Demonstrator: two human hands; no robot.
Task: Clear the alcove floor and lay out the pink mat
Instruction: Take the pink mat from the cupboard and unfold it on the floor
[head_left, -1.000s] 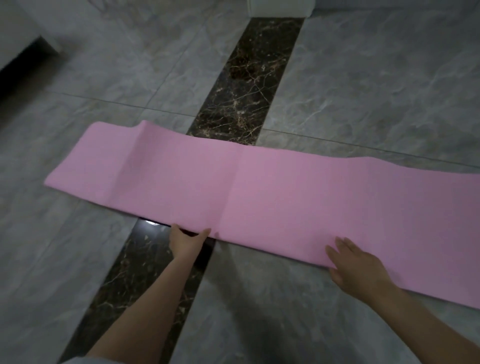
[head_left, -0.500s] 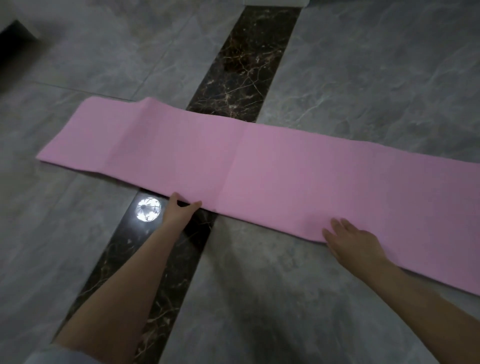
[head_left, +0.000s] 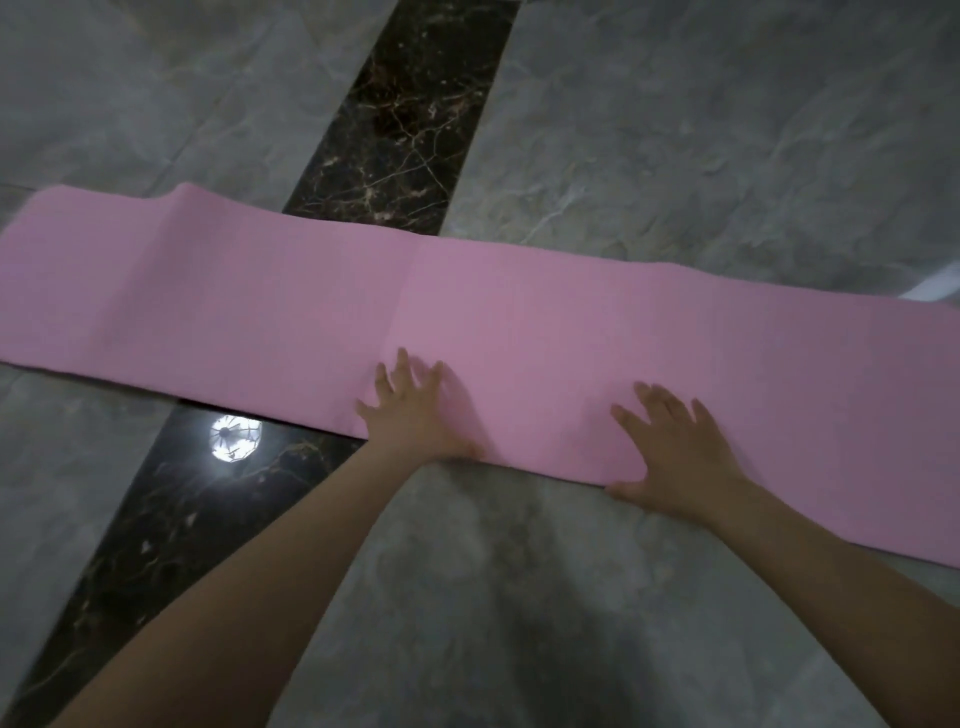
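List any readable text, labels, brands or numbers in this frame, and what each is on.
None readable.
pink mat: plain, no print or logo visible.
floor: grey marble with a dark veined strip, no markings.
left hand and right hand: pressed flat on the mat, nothing written.

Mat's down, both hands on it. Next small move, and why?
Probably slide the left hand leftward along the long pink foam mat to press out the raised ridge near its far left end. Both it and the right hand lie flat and spread on the near edge, where the mat already looks flat; that hump is the plainest unevenness left.
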